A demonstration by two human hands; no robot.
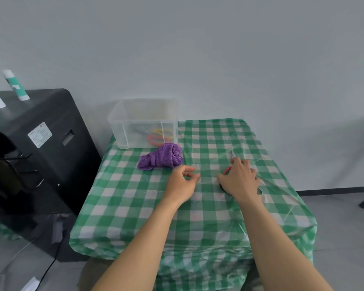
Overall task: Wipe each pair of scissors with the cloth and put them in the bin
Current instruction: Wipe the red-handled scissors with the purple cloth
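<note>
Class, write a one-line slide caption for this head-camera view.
Right hand covers red-handled scissors on the checked table; left hand, empty, near the purple cloth and clear bin.

Left hand (182, 181) relaxed, right hand (239, 179) palm-down

Purple cloth (160, 157) crumpled just in front of clear bin (122, 122), yellow- and red-handled scissors (159, 136) lying inside it, another red-handled pair (227, 170) mostly hidden under right hand (239, 178)

A green-checked table (198, 217) is carrying a clear bin (122, 133) at its far left corner, a purple cloth (161, 157) lying just near of it, and red-handled scissors (227, 170) lying toward the right.
</note>
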